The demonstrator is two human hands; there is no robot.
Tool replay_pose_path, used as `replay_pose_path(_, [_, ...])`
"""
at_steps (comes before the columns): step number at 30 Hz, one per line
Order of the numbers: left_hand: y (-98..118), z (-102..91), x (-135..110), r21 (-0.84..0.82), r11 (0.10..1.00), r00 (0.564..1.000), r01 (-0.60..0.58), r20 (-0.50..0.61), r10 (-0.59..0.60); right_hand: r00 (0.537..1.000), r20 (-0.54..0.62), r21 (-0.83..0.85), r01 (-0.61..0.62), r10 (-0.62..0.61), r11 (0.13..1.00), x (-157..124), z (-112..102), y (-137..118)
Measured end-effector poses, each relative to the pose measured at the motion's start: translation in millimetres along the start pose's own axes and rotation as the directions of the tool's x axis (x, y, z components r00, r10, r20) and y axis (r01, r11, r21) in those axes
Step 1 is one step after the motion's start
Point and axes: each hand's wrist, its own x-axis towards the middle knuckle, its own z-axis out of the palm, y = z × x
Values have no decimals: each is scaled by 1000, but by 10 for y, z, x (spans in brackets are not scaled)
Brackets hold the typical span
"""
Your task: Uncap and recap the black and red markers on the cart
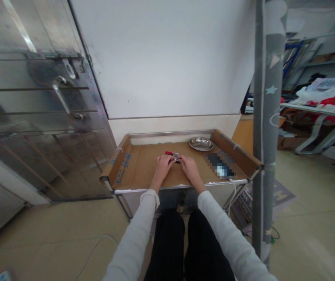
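My left hand and my right hand meet over the middle of a cardboard-lined cart top. Between them is a black marker, small in view, with the fingertips of both hands closed on its two ends. Just beyond the fingers lies a red marker on the cardboard. Another dark marker seems to lie between these two, partly covered by my left fingers.
A round steel dish stands at the back right of the cart. In front of it lies a phone-like device, partly pixelated, with a white cable over the front edge. A grey wrapped pole rises at the right.
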Motion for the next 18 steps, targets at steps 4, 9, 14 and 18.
replay_pose_path(4, [18,-32,-6,-2,1000,999,19,-27,-19,990,51,188,117,-128,975,-2,14,-42])
replay_pose_path(9, [2,-69,-7,-12,982,955,191,-229,-189,986,26,215,156,-165,964,14,49,-27])
replay_pose_path(14, [-109,-22,11,20,931,888,363,-310,-340,999,42,-128,-1,6,992,11,66,28])
replay_pose_path(18, [-176,50,23,94,917,907,388,-214,-362,995,70,-250,-46,65,967,0,87,55])
